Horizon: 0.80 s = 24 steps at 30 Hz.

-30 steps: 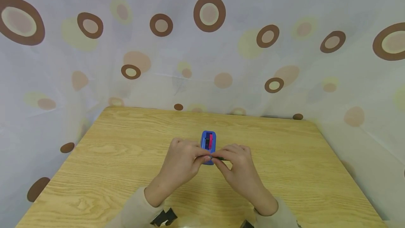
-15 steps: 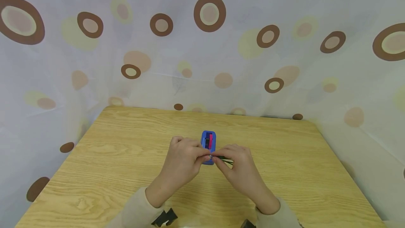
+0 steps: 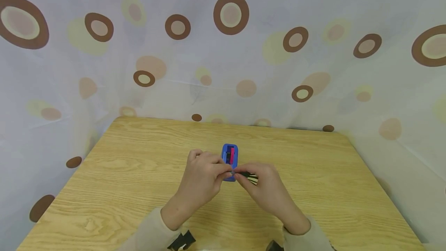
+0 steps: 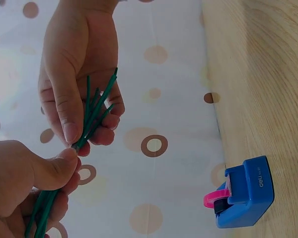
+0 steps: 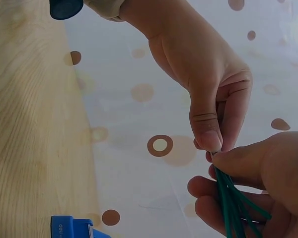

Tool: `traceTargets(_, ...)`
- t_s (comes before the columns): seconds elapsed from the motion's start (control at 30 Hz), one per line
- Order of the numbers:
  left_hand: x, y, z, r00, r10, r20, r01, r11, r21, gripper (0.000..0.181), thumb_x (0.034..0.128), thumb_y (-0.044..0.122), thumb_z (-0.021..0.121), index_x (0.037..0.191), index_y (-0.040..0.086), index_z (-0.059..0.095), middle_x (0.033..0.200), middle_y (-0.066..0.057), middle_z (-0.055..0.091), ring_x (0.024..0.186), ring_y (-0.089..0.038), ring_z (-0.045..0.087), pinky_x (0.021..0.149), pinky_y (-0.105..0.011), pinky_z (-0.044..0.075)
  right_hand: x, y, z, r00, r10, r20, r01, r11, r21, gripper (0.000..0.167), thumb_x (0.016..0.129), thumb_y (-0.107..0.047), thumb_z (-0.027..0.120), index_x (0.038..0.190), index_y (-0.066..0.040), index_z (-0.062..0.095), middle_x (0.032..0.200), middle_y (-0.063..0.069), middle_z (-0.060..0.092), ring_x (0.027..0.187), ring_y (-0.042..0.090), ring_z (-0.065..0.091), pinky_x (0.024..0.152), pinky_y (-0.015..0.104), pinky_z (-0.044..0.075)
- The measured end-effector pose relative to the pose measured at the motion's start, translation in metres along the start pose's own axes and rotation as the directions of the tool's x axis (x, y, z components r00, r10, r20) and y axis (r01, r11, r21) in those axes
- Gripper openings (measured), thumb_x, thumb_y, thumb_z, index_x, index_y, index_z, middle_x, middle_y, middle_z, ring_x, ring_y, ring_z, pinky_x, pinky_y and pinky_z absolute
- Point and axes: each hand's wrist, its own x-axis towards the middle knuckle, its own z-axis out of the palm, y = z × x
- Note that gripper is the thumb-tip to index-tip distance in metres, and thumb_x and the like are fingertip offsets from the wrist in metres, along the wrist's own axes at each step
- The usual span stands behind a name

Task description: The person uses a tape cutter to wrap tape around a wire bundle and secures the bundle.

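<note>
Several thin dark green strands (image 4: 93, 115) are gathered into a bundle between the two hands, above the table. The left hand (image 3: 199, 173) pinches the bundle between thumb and forefinger, and green lengths run along its palm in the left wrist view. Right beside it, the right hand (image 3: 267, 185) pinches the same bundle, their fingertips almost touching. On the right hand's side, the loose strand ends (image 5: 238, 208) fan out over the fingers. A small pale bit shows where the fingertips meet; what it is cannot be made out. Just beyond the hands stands a blue tape dispenser (image 4: 256, 193).
A pink roll (image 4: 214, 198) sits in the dispenser. The wood-grain table (image 3: 139, 146) reaches back to a pale curtain (image 3: 223, 61) printed with brown rings. Dark straps or mounts (image 3: 182, 240) show at the sleeves.
More of the green strands have come into sight beneath the right hand, whose rear fingers have drawn downward. The left hand and the tape dispenser stay nearly where they were.
</note>
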Motion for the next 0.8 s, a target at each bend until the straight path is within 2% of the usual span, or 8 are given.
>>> traceTargets(0.13,-0.0006,0.0007,0.0003,1.000,0.011,-0.019,-0.011,1.000,0.001,0.010,0.0748,0.026,0.086,0.078,0.020,0.080,0.077,0.009,0.068,0.074,-0.012,0.062,0.080,-0.041,0.039,-0.0007,0.0006,0.0008,0.999,0.048,0.017,-0.048,0.999,0.024,0.011,0.090,-0.006,0.073,0.099,-0.011,0.076,0.096,-0.005,0.073,0.088,0.008,0.069,0.074,0.026,0.055)
traceTargets(0.3,-0.0012,0.0011,0.0008,0.999,0.015,-0.028,-0.015,1.000,0.000,0.010,0.0755,0.027,0.086,0.078,0.019,0.080,0.077,0.009,0.069,0.074,-0.012,0.062,0.080,-0.042,0.040,-0.0017,0.0017,0.0014,0.999,0.040,-0.016,-0.039,0.998,0.040,0.011,0.088,-0.004,0.074,0.096,-0.011,0.076,0.093,-0.004,0.072,0.084,0.009,0.068,0.072,0.027,0.056)
traceTargets(0.43,-0.0010,0.0008,0.0003,1.000,0.010,-0.013,-0.011,1.000,-0.004,0.010,0.0771,0.029,0.085,0.079,0.020,0.080,0.077,0.009,0.069,0.074,-0.012,0.062,0.080,-0.042,0.040,-0.0018,0.0036,0.0024,0.998,-0.018,-0.055,0.020,0.999,0.027,0.010,0.086,-0.003,0.076,0.092,-0.010,0.077,0.089,-0.003,0.073,0.079,0.008,0.068,0.068,0.028,0.056)
traceTargets(0.67,0.0004,0.0010,-0.0037,0.996,-0.018,0.082,0.019,1.000,-0.013,0.010,0.0808,0.030,0.081,0.084,0.020,0.081,0.080,0.011,0.071,0.075,-0.011,0.064,0.080,-0.041,0.039,-0.0012,0.0077,0.0036,0.986,-0.137,-0.099,0.133,0.990,-0.046,0.014,0.081,0.000,0.079,0.091,-0.009,0.077,0.084,-0.005,0.072,0.073,0.005,0.064,0.062,0.027,0.053)
traceTargets(0.8,0.0020,0.0013,-0.0060,0.991,-0.033,0.130,0.036,0.999,-0.024,0.010,0.0840,0.030,0.078,0.087,0.020,0.081,0.082,0.011,0.072,0.075,-0.010,0.065,0.079,-0.040,0.038,-0.0020,0.0073,0.0048,0.970,-0.202,-0.137,0.185,0.975,-0.123,0.015,0.079,-0.001,0.081,0.090,-0.012,0.077,0.083,-0.008,0.071,0.071,0.003,0.061,0.071,0.034,0.045)
